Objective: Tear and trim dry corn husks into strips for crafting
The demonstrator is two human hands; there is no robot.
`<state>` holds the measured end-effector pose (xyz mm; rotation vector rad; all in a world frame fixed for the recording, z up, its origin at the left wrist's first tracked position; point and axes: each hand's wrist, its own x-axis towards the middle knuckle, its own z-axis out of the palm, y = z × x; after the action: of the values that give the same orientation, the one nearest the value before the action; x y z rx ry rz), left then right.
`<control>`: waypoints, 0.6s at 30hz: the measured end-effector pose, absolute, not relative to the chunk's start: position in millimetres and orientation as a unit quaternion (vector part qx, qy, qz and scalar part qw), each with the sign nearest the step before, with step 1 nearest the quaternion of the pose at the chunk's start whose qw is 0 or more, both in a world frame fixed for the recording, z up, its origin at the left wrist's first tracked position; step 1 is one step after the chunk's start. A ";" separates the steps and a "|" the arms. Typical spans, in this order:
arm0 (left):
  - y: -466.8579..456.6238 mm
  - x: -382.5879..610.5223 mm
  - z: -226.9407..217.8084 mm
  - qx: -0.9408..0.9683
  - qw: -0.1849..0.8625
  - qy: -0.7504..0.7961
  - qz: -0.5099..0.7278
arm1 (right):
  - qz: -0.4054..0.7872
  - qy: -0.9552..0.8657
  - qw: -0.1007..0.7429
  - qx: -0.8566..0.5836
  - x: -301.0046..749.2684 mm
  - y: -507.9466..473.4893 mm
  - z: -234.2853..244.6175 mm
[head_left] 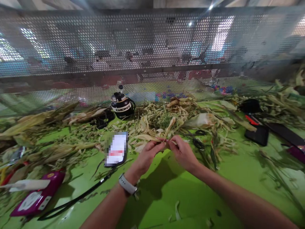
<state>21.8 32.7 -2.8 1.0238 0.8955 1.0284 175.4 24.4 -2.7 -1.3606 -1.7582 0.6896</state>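
Note:
My left hand (pixel 148 155), with a pale watch strap on its wrist, pinches a strip of dried corn husk (pixel 149 137) between thumb and fingers. Close beside it, my right hand (pixel 182 152) has its fingers pressed together around the same spot, and the fingertips of both hands nearly meet. What lies right between the fingertips is small and partly hidden. Just beyond the hands spreads a heap of shredded corn husks (pixel 157 116), with a wider pale husk (pixel 201 121) on its right side.
A phone (pixel 116 149) with a lit screen lies left of my hands, its black strap trailing forward. A black jug (pixel 122 106) marked "ENERGY" stands behind. A purple device (pixel 38 194) lies at left, a dark phone (pixel 257 133) at right. A perforated metal screen (pixel 147 41) rises behind the green table (pixel 166 197).

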 end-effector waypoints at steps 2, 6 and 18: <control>33.7 21.1 -1.6 0.493 0.638 0.410 0.426 | 0.262 -0.689 0.406 -0.541 175.0 23.9 -1.9; 36.5 17.5 -2.7 0.532 0.611 0.425 0.404 | 0.279 -0.673 0.417 -0.543 175.0 24.2 -2.2; 39.2 16.9 -2.2 0.468 0.589 0.488 0.442 | 0.227 -0.702 0.405 -0.540 176.9 26.4 -10.1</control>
<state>16.9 39.2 -2.2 1.0905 1.1352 1.0293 176.9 26.4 -10.1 -1.3624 -1.7720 0.5723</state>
